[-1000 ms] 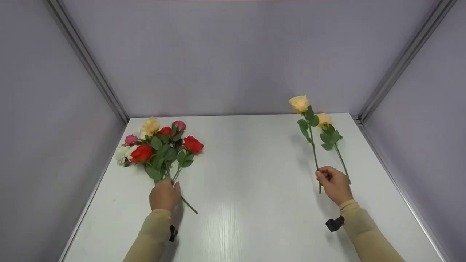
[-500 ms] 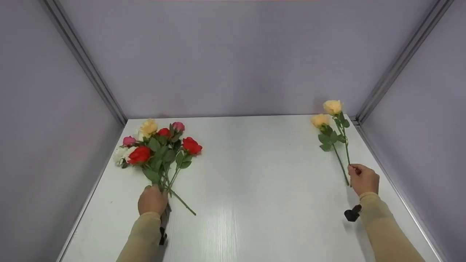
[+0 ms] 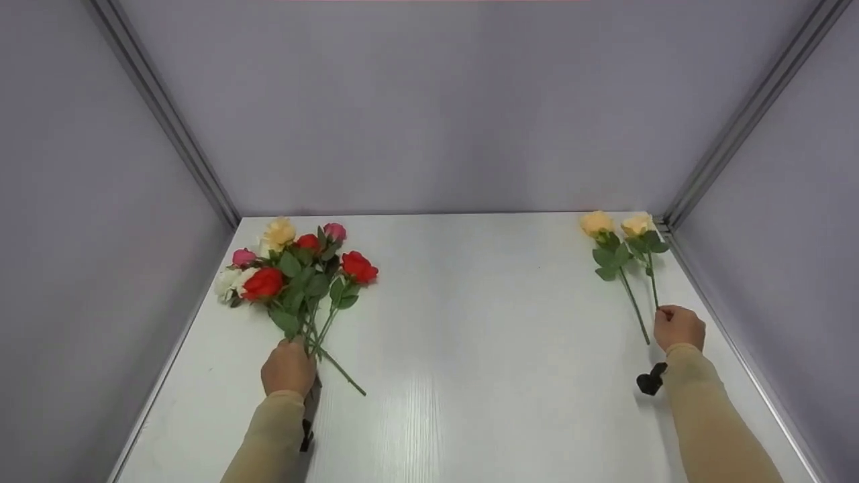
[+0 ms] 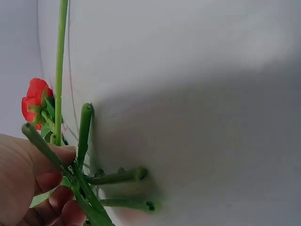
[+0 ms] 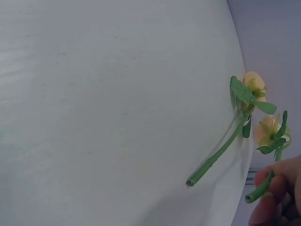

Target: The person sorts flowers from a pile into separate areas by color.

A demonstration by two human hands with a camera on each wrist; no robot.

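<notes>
At the left of the table, artificial roses in red, pink, white and yellow fan out as a bunch (image 3: 295,282). My left hand (image 3: 288,367) grips part of the bunch by its lower stems (image 4: 84,134), whose cut ends stick out past the thumb in the left wrist view. One red rose (image 3: 360,267) leans right, its stem crossing the others. On the far right, my right hand (image 3: 679,327) pinches a pale yellow rose (image 3: 636,225) low on its stem, thumb against fingers. Just left of it lies another yellow rose (image 3: 597,223), its stem end (image 5: 192,181) pointing toward me.
The white table (image 3: 463,322) has a grey panel (image 3: 429,107) along its back and more panels at both sides. Metal frame posts (image 3: 745,107) stand at the back corners. A small black device (image 3: 651,381) sits on the right wrist.
My right hand has carried the pale yellow rose rightward over the other yellow rose and lowered it on the far side. My left hand has slid slightly left and down along the stems.
</notes>
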